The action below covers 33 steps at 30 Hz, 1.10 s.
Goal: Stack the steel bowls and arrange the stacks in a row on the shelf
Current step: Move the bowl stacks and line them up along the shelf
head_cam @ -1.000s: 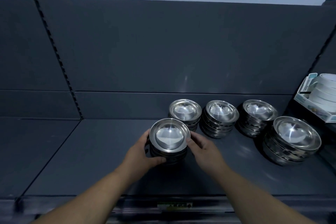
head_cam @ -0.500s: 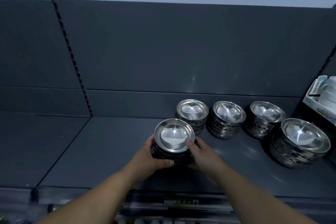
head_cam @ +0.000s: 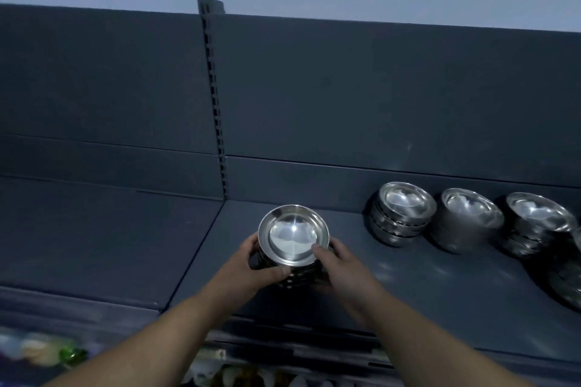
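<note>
A stack of steel bowls (head_cam: 293, 237) is held between both hands over the dark shelf (head_cam: 408, 286), near its left end. My left hand (head_cam: 248, 267) grips its left side, thumb across the front. My right hand (head_cam: 338, 264) grips the right side, thumb on the top bowl's rim. Three more bowl stacks stand in a row along the back: the first stack (head_cam: 402, 214), the second stack (head_cam: 468, 223) and the third stack (head_cam: 537, 226). A larger stack (head_cam: 566, 280) is cut off at the right edge.
A slotted upright post (head_cam: 217, 122) divides the dark back panel (head_cam: 345, 97). Another shelf section (head_cam: 94, 236) lies to the left. Blurred goods (head_cam: 63, 352) show on a lower level beneath the shelf's front edge.
The held stack has moved left, away from the row of stacks, with both hands still around it. The view has swung left; the white box at the right is out of view.
</note>
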{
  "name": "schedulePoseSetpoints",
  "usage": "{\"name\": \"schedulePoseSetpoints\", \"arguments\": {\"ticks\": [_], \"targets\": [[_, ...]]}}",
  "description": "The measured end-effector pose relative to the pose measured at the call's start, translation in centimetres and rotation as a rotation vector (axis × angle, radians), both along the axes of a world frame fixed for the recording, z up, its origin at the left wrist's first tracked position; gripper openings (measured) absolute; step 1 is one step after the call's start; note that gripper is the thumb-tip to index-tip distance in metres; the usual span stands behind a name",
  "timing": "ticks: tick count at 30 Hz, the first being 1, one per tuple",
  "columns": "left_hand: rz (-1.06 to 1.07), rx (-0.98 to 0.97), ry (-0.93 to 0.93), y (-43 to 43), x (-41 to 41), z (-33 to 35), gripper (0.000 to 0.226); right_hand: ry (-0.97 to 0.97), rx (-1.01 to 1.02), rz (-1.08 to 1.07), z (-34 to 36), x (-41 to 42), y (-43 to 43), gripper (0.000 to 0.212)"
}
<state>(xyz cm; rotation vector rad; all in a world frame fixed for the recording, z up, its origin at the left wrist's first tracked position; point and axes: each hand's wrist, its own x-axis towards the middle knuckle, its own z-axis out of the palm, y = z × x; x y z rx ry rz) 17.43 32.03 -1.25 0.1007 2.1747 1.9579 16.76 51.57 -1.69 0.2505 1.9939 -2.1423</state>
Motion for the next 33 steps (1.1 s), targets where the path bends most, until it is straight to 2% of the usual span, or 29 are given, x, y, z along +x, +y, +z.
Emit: {"name": "schedulePoseSetpoints", "arguments": {"ticks": [7, 13, 16, 20, 22, 24, 28, 30, 33], "targets": [[0.02, -0.048, -0.03, -6.9, -0.2, -0.7, 0.104, -0.036, 0.013, 0.017, -0.5, 0.1, -6.5, 0.032], [-0.034, -0.065, -0.021, -10.2, -0.8, -0.9, 0.094, -0.047, 0.015, -0.006, -0.8, 0.2, -9.8, 0.03], [-0.074, -0.078, -0.031, -10.8, -1.1, -1.2, 0.096, -0.055, 0.019, -0.037, -0.8, 0.6, -10.8, 0.029], [-0.079, 0.029, -0.042, -10.7, -1.1, -0.9, 0.098, -0.068, 0.029, -0.071, -1.3, 1.1, -11.0, 0.036], [-0.035, 0.067, -0.033, -10.6, -1.1, -0.5, 0.087, -0.04, 0.055, -0.096, -1.2, 1.2, -10.9, 0.056], [-0.007, 0.036, -0.001, -10.5, -0.9, -0.2, 0.063, -0.007, 0.079, -0.117, -1.2, 1.3, -10.7, 0.073], [0.01, -0.041, 0.032, -10.3, -0.8, 0.0, 0.04, -0.001, 0.029, -0.095, -0.7, 1.8, -11.3, 0.044], [0.003, -0.039, 0.03, -10.3, -1.0, -0.2, 0.032, 0.001, 0.023, -0.089, -0.4, 2.0, -11.4, 0.042], [-0.013, -0.052, 0.038, -10.3, -1.3, -0.4, 0.036, 0.004, 0.007, -0.093, 0.0, 2.0, -11.7, 0.043]]}}
